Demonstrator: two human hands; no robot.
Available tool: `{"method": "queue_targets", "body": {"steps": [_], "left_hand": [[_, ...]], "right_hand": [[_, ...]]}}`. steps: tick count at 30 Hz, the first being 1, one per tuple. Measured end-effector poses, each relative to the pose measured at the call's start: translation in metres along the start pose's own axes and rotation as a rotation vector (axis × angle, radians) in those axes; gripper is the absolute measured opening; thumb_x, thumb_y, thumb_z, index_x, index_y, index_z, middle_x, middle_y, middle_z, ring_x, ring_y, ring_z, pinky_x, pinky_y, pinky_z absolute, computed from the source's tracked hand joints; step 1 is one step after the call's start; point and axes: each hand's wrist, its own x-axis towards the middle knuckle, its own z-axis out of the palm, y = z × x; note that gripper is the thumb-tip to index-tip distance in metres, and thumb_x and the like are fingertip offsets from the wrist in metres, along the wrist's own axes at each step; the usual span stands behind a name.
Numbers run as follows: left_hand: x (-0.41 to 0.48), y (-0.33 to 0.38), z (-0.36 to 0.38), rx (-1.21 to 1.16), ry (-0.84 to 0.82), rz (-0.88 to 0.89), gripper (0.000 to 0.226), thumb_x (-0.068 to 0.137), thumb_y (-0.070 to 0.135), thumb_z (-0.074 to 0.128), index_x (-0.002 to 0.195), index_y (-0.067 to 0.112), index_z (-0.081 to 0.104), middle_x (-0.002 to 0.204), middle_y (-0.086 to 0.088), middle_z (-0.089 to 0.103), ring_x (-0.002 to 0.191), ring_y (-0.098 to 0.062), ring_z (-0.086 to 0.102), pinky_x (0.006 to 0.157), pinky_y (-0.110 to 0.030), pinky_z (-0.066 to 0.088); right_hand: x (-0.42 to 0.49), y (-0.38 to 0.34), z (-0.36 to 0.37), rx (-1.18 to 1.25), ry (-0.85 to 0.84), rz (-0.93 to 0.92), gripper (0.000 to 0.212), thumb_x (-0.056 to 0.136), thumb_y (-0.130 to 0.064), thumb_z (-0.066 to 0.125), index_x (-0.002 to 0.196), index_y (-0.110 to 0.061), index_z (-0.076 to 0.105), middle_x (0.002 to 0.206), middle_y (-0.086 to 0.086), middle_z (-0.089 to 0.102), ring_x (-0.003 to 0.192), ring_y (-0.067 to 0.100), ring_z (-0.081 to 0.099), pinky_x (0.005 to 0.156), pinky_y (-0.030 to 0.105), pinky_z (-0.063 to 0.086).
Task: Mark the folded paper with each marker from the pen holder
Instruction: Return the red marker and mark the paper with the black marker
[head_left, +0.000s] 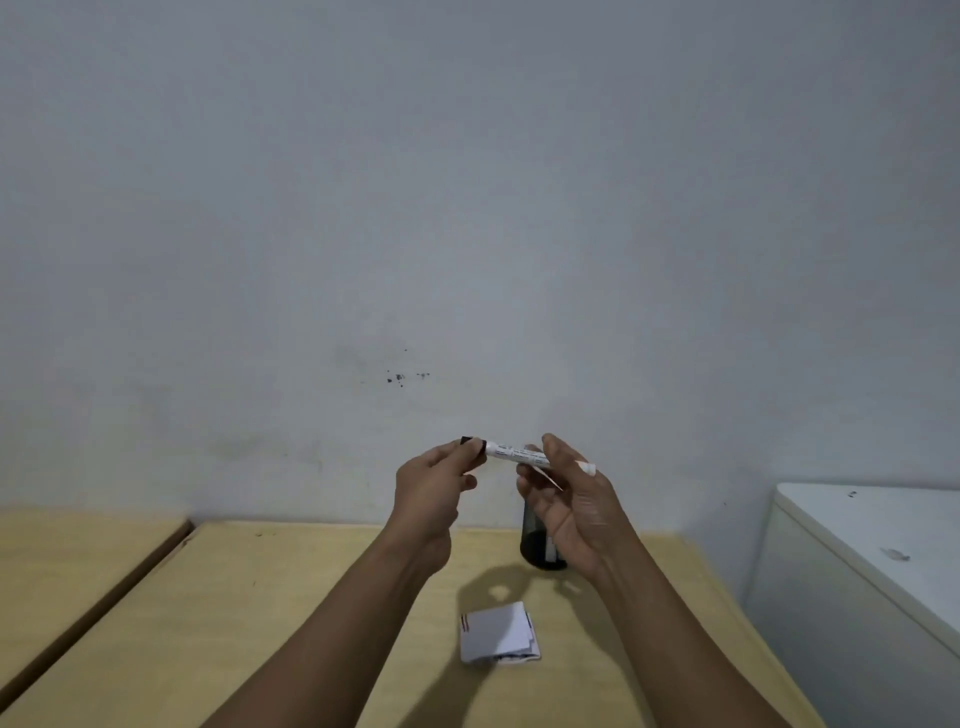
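A white marker (515, 453) with a black cap is held level in the air above the table. My left hand (431, 486) pinches the black cap end. My right hand (569, 501) grips the white barrel, and another white marker tip pokes out past its fingers. Behind my right hand stands the black mesh pen holder (535, 540), mostly hidden. On the wooden table (291, 597) below lies the folded white paper (496, 633), with red and dark marks along its left and right edges.
A white cabinet (872, 561) stands at the right, lower than my hands. A second wooden table top (62, 561) sits at the left, with a dark gap between the two. A grey wall rises behind.
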Motion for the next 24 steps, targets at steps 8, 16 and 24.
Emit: {"method": "queue_targets", "body": {"steps": [8,16,24], "left_hand": [[-0.039,-0.017,-0.029,-0.053,-0.015,-0.045,0.021,0.087,0.033,0.071,0.104,0.02,0.074,0.1,0.007,0.077,0.09,-0.015,0.061,0.073,-0.036,0.037],[-0.05,-0.027,-0.034,-0.134,0.048,-0.048,0.022,0.085,0.03,0.074,0.102,0.016,0.076,0.099,0.005,0.078,0.089,-0.014,0.062,0.076,-0.033,0.035],[-0.036,-0.036,-0.042,-0.036,0.092,-0.076,0.021,0.086,0.035,0.073,0.088,0.014,0.077,0.09,0.003,0.078,0.085,-0.018,0.059,0.085,-0.039,0.031]], "right_hand": [[-0.036,0.032,0.018,-0.079,-0.011,0.011,0.022,0.07,-0.006,0.075,0.089,0.002,0.069,0.083,0.017,0.074,0.07,0.024,0.073,0.068,0.03,0.063],[-0.051,0.048,0.013,-0.128,-0.028,-0.051,0.01,0.087,0.008,0.066,0.097,0.01,0.067,0.092,0.019,0.074,0.087,0.027,0.074,0.083,0.032,0.062],[-0.05,0.055,-0.001,-0.282,-0.117,-0.063,0.027,0.076,0.002,0.073,0.103,0.001,0.074,0.105,0.016,0.077,0.1,0.024,0.072,0.094,0.032,0.058]]}}
